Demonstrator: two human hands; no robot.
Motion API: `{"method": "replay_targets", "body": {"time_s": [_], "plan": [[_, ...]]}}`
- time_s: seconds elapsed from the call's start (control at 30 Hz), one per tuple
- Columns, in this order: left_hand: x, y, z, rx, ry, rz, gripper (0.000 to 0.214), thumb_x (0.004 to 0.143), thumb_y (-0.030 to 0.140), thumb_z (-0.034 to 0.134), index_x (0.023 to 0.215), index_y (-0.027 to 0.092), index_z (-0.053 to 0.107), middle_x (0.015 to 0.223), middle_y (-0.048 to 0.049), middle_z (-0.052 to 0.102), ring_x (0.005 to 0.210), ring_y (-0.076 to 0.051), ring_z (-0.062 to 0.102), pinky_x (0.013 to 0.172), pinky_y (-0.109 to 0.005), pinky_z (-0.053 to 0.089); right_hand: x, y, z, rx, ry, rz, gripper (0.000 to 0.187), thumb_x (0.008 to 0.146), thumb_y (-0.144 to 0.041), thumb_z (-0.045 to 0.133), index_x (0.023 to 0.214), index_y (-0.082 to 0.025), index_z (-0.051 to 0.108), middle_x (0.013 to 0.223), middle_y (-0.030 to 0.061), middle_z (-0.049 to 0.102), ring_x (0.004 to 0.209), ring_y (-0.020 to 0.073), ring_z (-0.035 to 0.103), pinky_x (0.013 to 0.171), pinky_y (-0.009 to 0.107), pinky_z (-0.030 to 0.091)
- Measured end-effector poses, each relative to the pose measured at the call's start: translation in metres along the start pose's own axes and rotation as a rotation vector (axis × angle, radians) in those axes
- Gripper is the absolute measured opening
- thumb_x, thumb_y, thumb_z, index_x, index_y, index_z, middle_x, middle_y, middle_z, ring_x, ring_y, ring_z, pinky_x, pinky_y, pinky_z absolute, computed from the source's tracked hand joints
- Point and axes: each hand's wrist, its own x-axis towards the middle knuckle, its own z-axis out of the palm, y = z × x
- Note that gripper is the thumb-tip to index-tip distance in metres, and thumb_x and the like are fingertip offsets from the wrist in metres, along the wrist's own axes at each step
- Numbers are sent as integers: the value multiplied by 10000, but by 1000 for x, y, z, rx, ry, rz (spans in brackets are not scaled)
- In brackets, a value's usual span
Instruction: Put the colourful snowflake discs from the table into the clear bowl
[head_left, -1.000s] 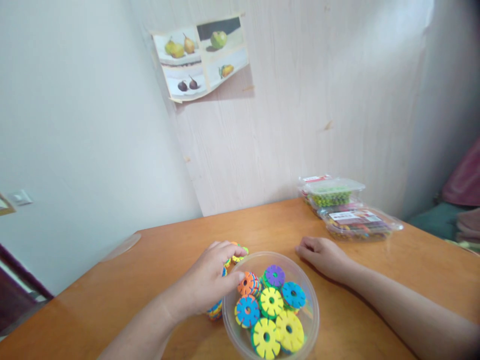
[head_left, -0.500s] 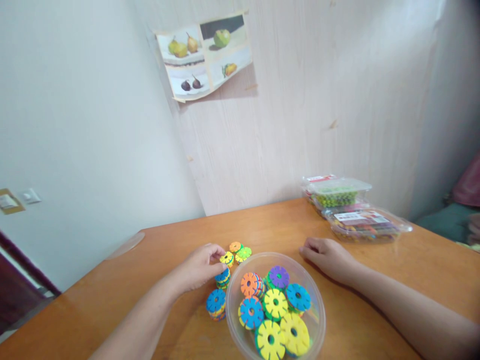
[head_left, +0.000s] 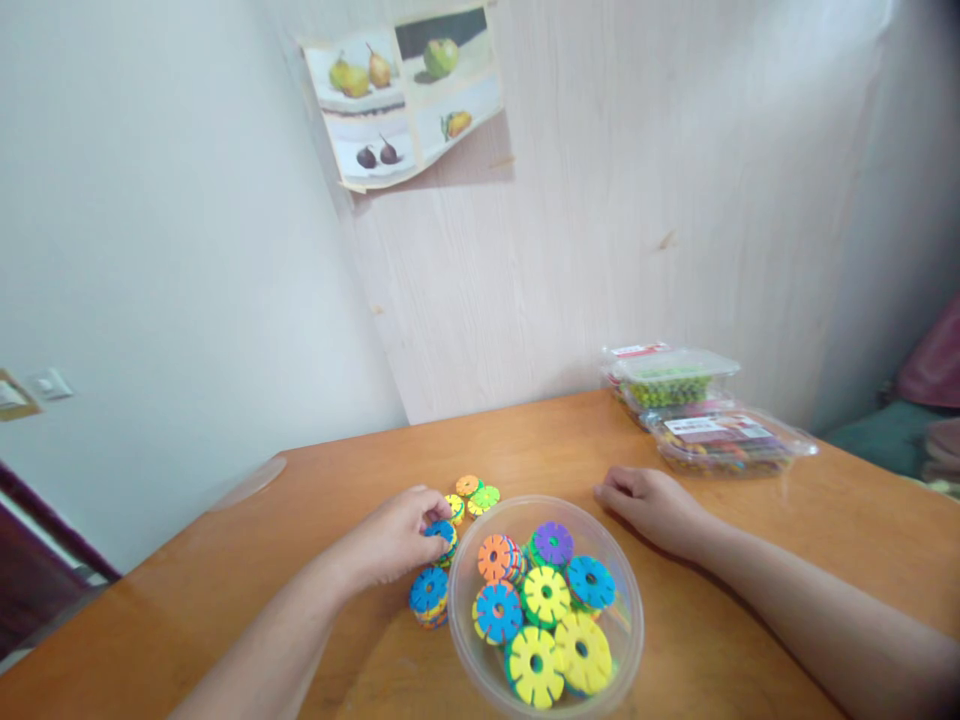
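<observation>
The blue-topped stack of slotted plastic discs (head_left: 444, 533), on the brown wooden desk (head_left: 375, 660) beside the round clear tub (head_left: 628, 612), could be toppled if unevenly squeezed by the left hand (head_left: 395, 537) — curled at it, whether pinching cannot be told — while the right hand (head_left: 656, 510) is rested, loosely fisted.

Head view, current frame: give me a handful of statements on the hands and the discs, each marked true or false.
1. The left hand is at a blue-topped stack. True.
2. A purple disc lies inside the round clear container. True.
3. The right hand reaches into the container. False: it rests curled on the table, apart from it.
4. Every stack is inside the container. False: the blue-topped stack, for one, stands outside it.
5. The wall pictures show cars. False: they show fruit.
</observation>
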Motion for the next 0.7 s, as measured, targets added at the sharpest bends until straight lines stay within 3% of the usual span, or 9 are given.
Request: {"method": "replay_targets", "body": {"time_s": [0.1, 0.2, 0.4, 0.57, 0.7], "plan": [[-8, 18, -12, -25, 49, 4, 264, 692, 272, 639, 938, 181, 662, 895, -24, 626, 831, -188, 583, 746, -293, 459, 0, -1, -1, 8, -7, -1, 328, 880, -446, 458, 674, -206, 543, 688, 25, 648, 670, 171, 584, 587, 276, 323], [-24, 51, -23, -76, 71, 56, 250, 743, 289, 634, 978, 208, 664, 966, -24, 645, 927, -194, 590, 844, -311, 453, -1, -1, -1, 8, 3, 1, 335, 882, -456, 456, 678, -207, 549, 686, 23, 644, 671, 173, 583, 584, 276, 321], [-54, 111, -24, -37, -29, 182, 252, 737, 263, 691, 987, 283, 685, 1004, 9, 640, 975, -181, 576, 863, -285, 441, 1, 2, 1, 5, -9, 8, 332, 875, -455, 463, 680, -203, 557, 681, 21, 641, 669, 172, 584, 581, 274, 322], [-56, 118, -14, 74, -76, 204, 302, 675, 249, 757, 967, 296, 695, 974, 9, 645, 1015, -213, 548, 900, -314, 416, 1, 2, 1, 5, 4, 2, 328, 874, -451, 464, 687, -202, 570, 682, 22, 648, 668, 171, 584, 579, 272, 319], [-57, 108, -20, 28, -26, 192, 152, 779, 283, 668, 930, 269, 682, 962, 8, 655, 972, -194, 565, 861, -296, 423, 0, -1, -1, 12, 3, 3, 324, 869, -447, 468, 680, -203, 567, 682, 23, 647, 666, 172, 586, 575, 270, 319]]}}
